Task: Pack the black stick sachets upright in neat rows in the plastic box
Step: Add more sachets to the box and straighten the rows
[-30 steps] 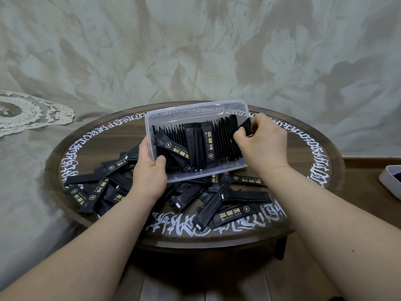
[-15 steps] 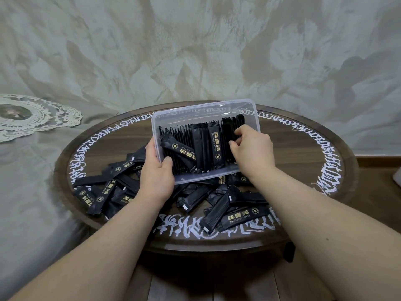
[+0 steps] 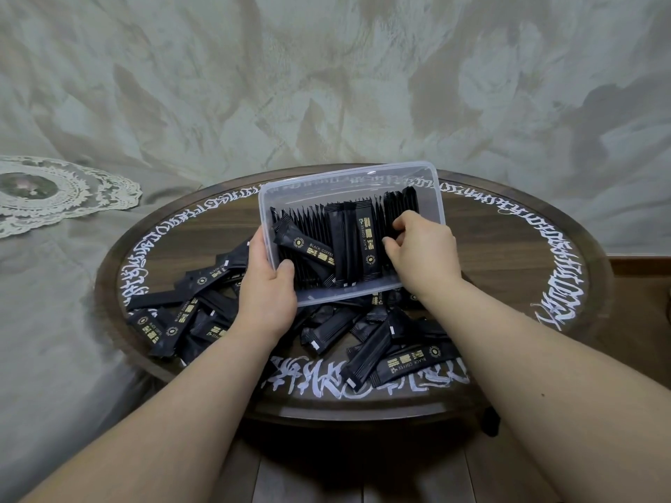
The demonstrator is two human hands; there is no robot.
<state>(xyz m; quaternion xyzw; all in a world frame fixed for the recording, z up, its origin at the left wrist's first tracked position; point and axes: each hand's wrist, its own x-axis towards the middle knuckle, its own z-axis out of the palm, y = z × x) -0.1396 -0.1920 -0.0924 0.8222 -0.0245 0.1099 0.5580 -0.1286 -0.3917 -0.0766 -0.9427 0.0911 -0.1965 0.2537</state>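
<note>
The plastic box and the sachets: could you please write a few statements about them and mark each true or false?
1. The left hand grips the plastic box at its near left corner. True.
2. The box lies flat on the round table. False: it is held tilted toward the camera.
3. One sachet lies slanted across the upright row. True.
4. The right hand rests outside the box. False: its fingers reach in among the sachets.
5. Loose sachets remain on the table. True.

Loose sachets point(image 3: 326, 330) crowd the worktop point(image 3: 508, 285) under and left of the plastic box point(image 3: 348, 179); its right side lies bare. Inside the box, the far strip behind the packed row point(image 3: 308, 248) stays open.
</note>
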